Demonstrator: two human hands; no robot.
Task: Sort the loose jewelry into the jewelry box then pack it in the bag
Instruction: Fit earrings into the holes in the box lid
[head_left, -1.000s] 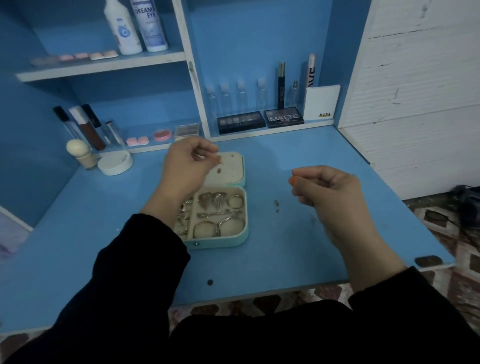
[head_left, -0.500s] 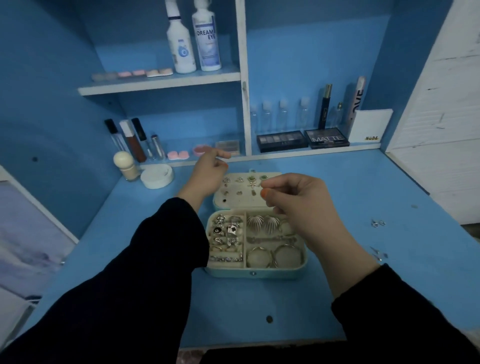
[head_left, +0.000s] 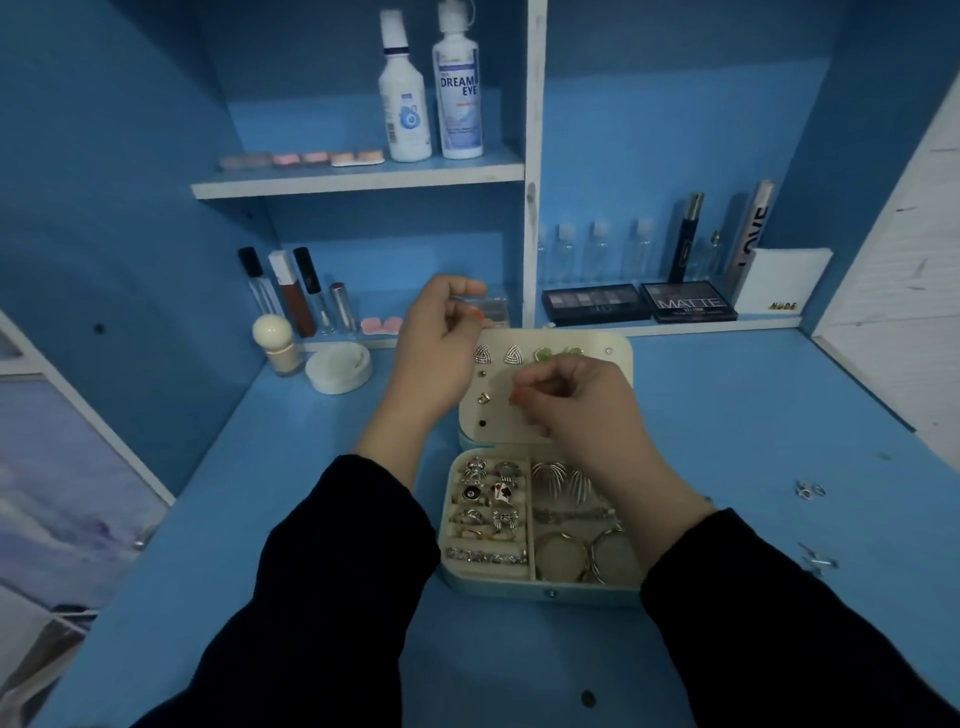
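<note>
Now the open jewelry box (head_left: 493, 584) sits on the blue desk (head_left: 311, 519). The right hand (head_left: 576, 400) hides part of its lid (head_left: 615, 361), pinching; the left hand (head_left: 441, 338) curls beside. What either holds, I cannot tell.

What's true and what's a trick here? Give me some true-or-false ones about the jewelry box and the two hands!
1. The jewelry box lies open on the blue desk. True.
2. Two triangle earrings sit in the lid. True.
3. The bottom half of the box is empty. False: it holds rings and hoops.
4. The right hand lies flat on the desk. False: it is over the lid with its fingers curled together.
5. The left hand holds a bottle. False: it is raised beside the lid's far left corner, fingers curled.
6. Small loose pieces lie on the desk, right of the box. True.
</note>
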